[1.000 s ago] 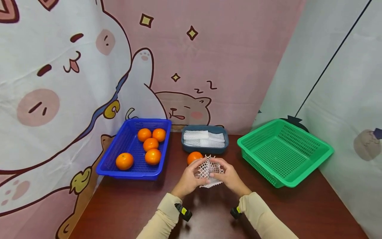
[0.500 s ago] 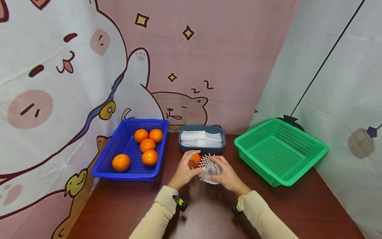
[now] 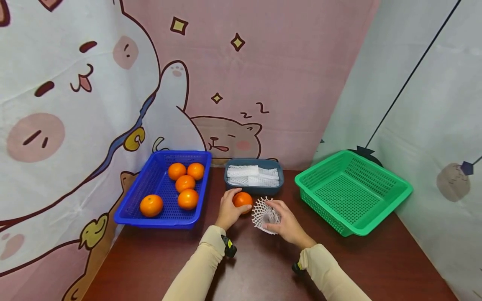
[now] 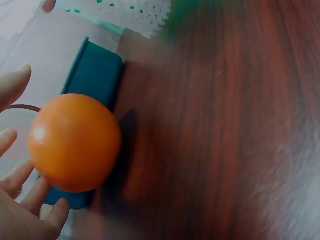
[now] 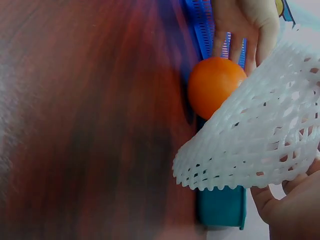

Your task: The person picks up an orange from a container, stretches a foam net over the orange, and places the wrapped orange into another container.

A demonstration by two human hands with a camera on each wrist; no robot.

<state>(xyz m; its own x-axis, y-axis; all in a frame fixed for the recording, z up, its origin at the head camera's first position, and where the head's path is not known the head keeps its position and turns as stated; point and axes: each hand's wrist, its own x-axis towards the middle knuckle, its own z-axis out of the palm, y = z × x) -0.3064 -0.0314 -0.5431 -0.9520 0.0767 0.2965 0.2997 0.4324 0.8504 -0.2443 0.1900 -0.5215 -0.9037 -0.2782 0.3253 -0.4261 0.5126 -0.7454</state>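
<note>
In the head view my left hand (image 3: pixel 229 210) is at the left side of a round orange fruit (image 3: pixel 242 202) on the table. The left wrist view has the fingers (image 4: pixel 37 196) at the edge of the orange, the thumb (image 4: pixel 15 86) apart from it. My right hand (image 3: pixel 287 222) pinches a white foam fruit net (image 3: pixel 263 214) at its right side, thumb in front. Its mouth is spread and faces left, towards the orange. From the right wrist, the net (image 5: pixel 255 130) hides part of the orange (image 5: pixel 215 87).
A blue basket (image 3: pixel 158 221) with several oranges stands at the left. Behind the hands, a dark teal tray (image 3: pixel 253 190) holds several folded foam nets (image 3: pixel 244 170). A green basket (image 3: pixel 354 232) is at the right. A printed curtain (image 3: pixel 286 83) hangs behind the table.
My left hand has let go of the foam net and moved left to the orange. The right hand keeps the net, whose mouth has turned to the left.
</note>
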